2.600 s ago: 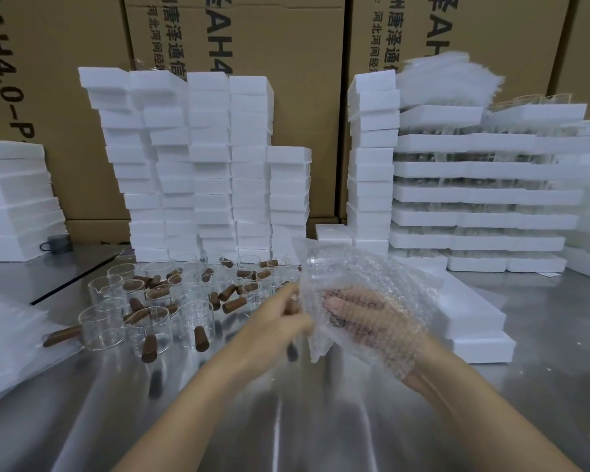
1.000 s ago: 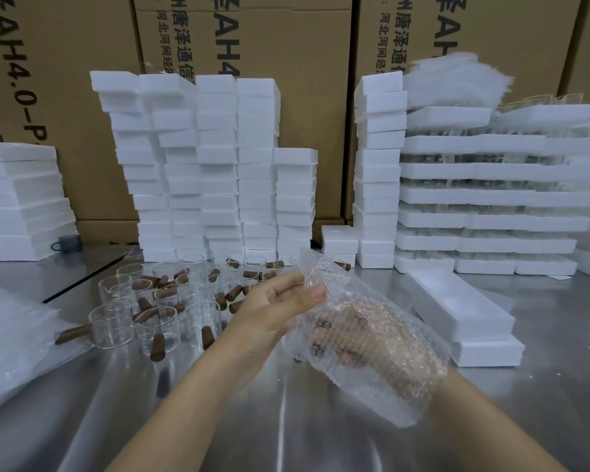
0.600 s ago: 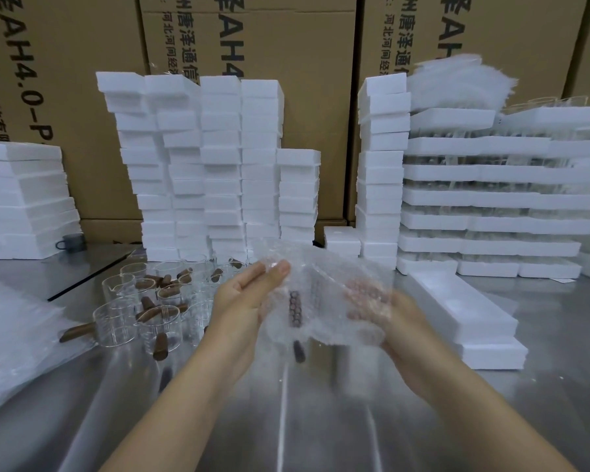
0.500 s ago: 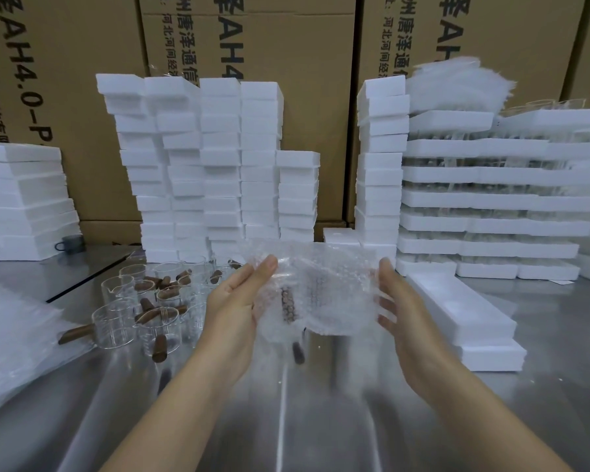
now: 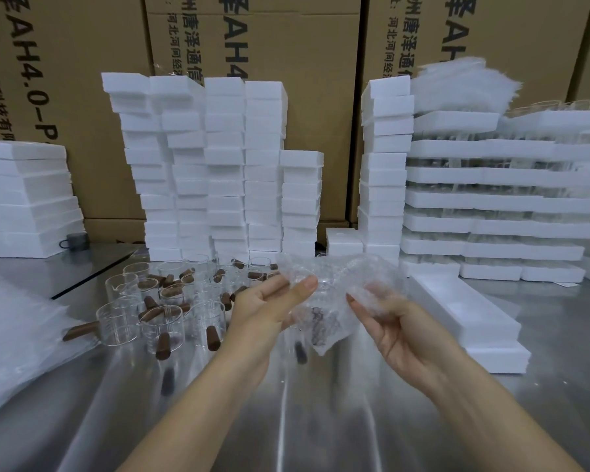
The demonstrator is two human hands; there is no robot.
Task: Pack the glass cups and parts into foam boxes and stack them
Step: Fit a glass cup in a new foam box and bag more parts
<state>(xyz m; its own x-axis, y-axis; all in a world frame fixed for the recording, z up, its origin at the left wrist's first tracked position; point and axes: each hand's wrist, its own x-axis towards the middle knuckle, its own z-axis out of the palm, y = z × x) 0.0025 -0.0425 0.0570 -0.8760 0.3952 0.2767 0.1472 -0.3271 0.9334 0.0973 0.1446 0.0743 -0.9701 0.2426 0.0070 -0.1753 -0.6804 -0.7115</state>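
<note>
**Loose wrap, hard steel**

Above the steel table (image 5: 321, 420), mid-frame, the left hand (image 5: 269, 311) pinches one edge of a bubble-wrap pouch (image 5: 334, 294) and the right hand (image 5: 399, 328) grips the other. A brown handle (image 5: 321, 321) shows through. If the mouth sags, the piece could slide out and crack. Left of centre, glass cups (image 5: 171, 311) stand near the left wrist, and a stray swing could topple them. Foam boxes (image 5: 464, 311) wait at right.

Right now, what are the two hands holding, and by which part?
A bubble-wrap pouch with something brown inside. The left hand pinches its upper left edge; the right hand holds its upper right edge.
</note>
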